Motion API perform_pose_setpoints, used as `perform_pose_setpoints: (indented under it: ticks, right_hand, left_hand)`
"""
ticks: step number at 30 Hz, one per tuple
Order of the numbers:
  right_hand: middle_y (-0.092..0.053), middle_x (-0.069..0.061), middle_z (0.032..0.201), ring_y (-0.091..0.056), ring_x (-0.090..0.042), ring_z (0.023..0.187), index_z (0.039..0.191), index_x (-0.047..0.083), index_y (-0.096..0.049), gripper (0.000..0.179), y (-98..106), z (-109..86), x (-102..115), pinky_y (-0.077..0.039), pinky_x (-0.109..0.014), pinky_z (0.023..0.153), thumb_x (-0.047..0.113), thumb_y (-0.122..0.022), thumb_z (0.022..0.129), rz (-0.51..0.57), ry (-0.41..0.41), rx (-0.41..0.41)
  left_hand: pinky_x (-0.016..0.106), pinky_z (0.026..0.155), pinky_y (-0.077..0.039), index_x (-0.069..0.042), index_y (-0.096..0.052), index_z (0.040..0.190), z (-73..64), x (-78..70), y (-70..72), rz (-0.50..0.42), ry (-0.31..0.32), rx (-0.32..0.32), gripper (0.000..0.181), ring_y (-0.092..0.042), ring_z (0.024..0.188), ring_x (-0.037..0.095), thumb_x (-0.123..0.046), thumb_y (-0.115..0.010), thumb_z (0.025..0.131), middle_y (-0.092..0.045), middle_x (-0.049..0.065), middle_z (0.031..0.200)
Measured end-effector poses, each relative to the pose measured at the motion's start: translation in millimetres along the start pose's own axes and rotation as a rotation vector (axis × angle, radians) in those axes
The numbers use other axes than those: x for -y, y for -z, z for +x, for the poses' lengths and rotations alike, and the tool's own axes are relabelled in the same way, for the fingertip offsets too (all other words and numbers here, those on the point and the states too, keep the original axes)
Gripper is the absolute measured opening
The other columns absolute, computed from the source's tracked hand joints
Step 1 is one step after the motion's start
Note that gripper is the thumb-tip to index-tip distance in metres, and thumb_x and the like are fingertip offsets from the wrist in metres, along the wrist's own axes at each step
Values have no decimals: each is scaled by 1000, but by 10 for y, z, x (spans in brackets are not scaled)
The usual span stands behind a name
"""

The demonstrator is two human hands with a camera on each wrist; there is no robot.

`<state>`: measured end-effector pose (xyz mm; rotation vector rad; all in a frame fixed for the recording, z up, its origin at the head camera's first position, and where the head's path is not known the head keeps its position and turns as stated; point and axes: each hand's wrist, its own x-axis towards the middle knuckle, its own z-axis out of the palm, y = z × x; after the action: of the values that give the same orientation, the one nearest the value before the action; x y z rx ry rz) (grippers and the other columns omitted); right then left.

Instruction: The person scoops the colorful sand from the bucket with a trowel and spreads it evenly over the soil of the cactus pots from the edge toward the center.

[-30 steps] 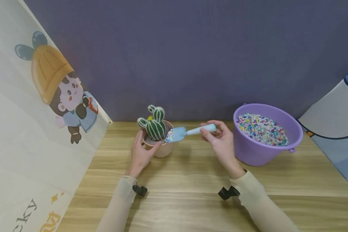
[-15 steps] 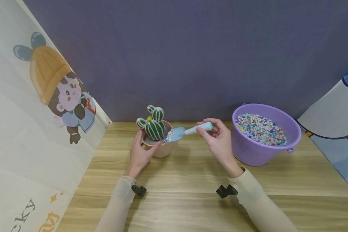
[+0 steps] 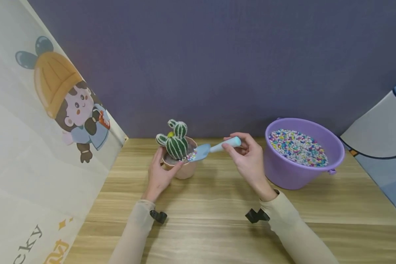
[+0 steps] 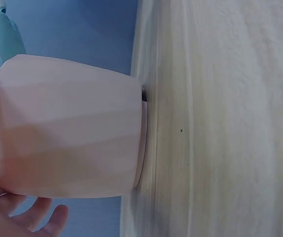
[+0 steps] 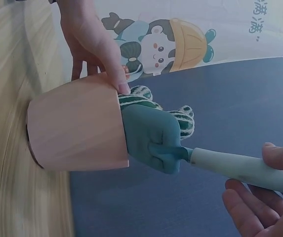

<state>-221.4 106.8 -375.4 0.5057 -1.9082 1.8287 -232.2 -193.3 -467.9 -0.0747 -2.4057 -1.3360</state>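
A pink flowerpot (image 3: 186, 171) with a green knitted cactus (image 3: 176, 148) in it stands upright on the wooden table. My left hand (image 3: 160, 178) grips the pot's near left rim, its thumb along the front. Between thumb and fingers of my right hand (image 3: 250, 159) is the pale handle of a small blue trowel (image 3: 202, 152). The trowel slopes down to the left, its tip over the pot's right rim. Colourful beads (image 3: 189, 156) lie at the blade's tip and inside the rim. In the right wrist view the underside of the trowel blade (image 5: 151, 136) partly hides the cactus.
A purple bucket (image 3: 293, 176) holding many small coloured beads (image 3: 297, 146) stands on the table to the right of my right hand. Behind the table rises a dark blue-grey wall (image 3: 217, 73). A white panel with a cartoon figure (image 3: 80, 106) borders the left side.
The trowel handle has risen slightly and moved a little left, tilting the blade more. Beads have slid from the blade into the pot beside the cactus. My left hand keeps its hold.
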Motion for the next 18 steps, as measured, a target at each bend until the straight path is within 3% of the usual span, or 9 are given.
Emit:
perform_pose_setpoints:
  ticks: [5,9,12,18]
  right_hand:
    - [-78,-25,115,-75,0,84,121,-4,-68,32,2,5,10,-61,-15,71,-2,-81,91,-2,-4,0]
    - [-78,-25,115,-75,0,84,121,-3,-68,32,10,11,15,-61,-15,71,-2,-80,92,1,-17,1]
    - [-78,-25,115,-75,0,85,121,-5,-67,32,15,15,14,-61,-14,72,-2,-80,92,2,-28,5]
    - [-77,-27,116,-75,1,87,123,-11,-65,35,19,13,5,-61,-14,73,-3,-80,92,4,-38,11]
  left_hand:
    - [56,117,-49,-19,-34,168,-12,-15,-8,20,-6,-12,101,-43,154,30,-47,-86,87,-39,7,172]
    - [52,127,-39,-19,-36,167,-8,-21,3,69,-27,4,99,-42,155,30,-53,-85,87,-42,7,170]
    - [54,129,-35,-17,-39,164,19,-13,60,81,-58,45,96,-44,153,31,-51,-85,88,-47,9,166]
    - [57,121,-45,-20,-39,163,114,33,213,47,-90,178,93,-49,148,32,-40,-87,87,-46,10,164]
